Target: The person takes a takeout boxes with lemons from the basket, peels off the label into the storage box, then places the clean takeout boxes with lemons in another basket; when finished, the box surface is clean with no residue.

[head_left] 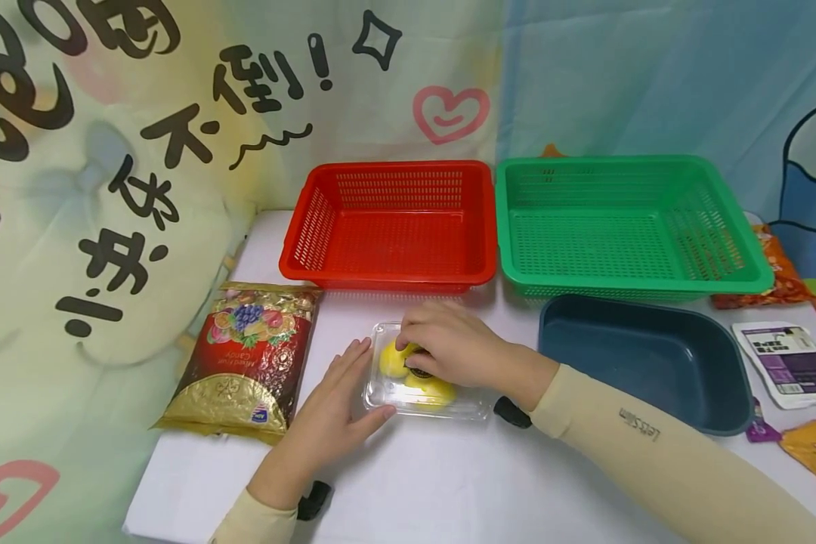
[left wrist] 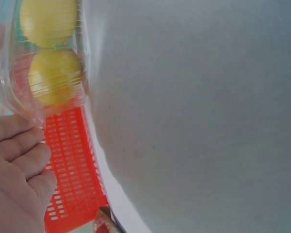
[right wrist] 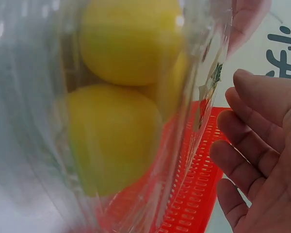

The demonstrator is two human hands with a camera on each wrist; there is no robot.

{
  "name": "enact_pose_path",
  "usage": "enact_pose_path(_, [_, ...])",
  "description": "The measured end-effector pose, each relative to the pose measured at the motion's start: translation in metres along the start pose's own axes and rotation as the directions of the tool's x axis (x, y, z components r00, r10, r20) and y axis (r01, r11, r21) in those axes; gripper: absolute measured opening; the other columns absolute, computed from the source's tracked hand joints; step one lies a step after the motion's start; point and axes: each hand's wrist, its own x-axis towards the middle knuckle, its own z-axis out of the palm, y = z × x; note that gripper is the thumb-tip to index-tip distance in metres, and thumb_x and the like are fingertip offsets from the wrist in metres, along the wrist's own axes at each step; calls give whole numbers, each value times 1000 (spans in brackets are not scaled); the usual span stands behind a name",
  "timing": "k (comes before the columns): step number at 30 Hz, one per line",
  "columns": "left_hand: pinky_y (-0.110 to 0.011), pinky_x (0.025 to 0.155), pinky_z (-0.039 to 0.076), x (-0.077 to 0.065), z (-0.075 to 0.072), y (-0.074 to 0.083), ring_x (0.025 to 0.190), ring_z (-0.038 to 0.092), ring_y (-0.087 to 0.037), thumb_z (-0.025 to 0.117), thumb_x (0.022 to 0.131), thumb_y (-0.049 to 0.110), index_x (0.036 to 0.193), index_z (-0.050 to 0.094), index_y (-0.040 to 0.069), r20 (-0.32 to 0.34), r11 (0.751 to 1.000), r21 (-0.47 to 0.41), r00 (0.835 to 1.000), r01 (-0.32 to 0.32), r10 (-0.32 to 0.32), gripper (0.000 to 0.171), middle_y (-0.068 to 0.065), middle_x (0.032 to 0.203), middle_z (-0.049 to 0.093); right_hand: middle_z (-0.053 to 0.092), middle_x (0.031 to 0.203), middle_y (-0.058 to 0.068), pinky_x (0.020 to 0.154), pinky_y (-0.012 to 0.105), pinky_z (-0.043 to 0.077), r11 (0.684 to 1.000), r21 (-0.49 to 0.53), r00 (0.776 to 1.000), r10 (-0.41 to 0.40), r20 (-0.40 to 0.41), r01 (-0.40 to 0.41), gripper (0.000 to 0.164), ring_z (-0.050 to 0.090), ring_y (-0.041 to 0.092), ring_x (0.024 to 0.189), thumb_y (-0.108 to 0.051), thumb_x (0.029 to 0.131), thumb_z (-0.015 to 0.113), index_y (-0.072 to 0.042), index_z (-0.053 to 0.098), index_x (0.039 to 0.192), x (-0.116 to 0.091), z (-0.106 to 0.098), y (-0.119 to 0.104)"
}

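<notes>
A clear plastic box (head_left: 381,394) with several round yellow fruits (head_left: 394,360) inside lies on the white table in the head view. My left hand (head_left: 333,408) is at its left end, fingers extended and fingertips right at the edge. Over the lid is my right hand (head_left: 455,344), its thumb and bent fingers close to a dark round label (head_left: 420,370). The right wrist view shows loosely curved fingers (right wrist: 247,131) beside the lid, with nothing pinched between them. Up close, the yellow fruits (right wrist: 116,136) show through the clear plastic.
A red basket (head_left: 387,283) and a green basket (head_left: 625,291) stand along the back. To the right is a dark blue tub (head_left: 646,370), with a white-and-purple packet (head_left: 792,361) and an orange snack bag (head_left: 785,272) beyond it. A bag of mixed fruit candy (head_left: 245,359) lies at left.
</notes>
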Motion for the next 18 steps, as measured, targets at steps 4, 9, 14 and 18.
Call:
enact_pose_path(4, [-47,131,26,0,0,0,160,31,-24,79,91,49,164,35,11,-15,1000,0,1000,-15,15,94,-8,171,34,67,112,-5,112,42,48,1000,-23,1000,-6,16,6,20,59,17,113,-29,95,79,-20,79,112,2,0,0])
enact_pose_path(9, [-48,131,26,0,0,1,160,31,-25,79,91,49,164,34,11,-17,1000,-13,1000,-19,19,94,-8,171,34,68,107,-7,106,39,49,998,-62,999,-28,18,29,16,60,15,109,-28,94,79,-21,80,108,5,2,0])
enact_pose_path(14, [-48,131,26,0,0,2,160,31,-25,79,91,49,164,34,11,-20,1000,-18,1000,-20,19,94,-8,171,34,68,102,-8,103,37,49,995,-87,999,-53,-1,53,12,60,15,105,-27,94,79,-23,81,104,6,6,2])
enact_pose_path(18, [-48,131,26,-1,0,1,160,32,-25,80,90,49,164,35,11,-18,1000,-7,1000,-12,12,94,-6,172,33,68,100,-8,101,36,50,993,-95,998,-66,-15,64,8,60,14,104,-24,93,80,-23,80,101,7,8,3])
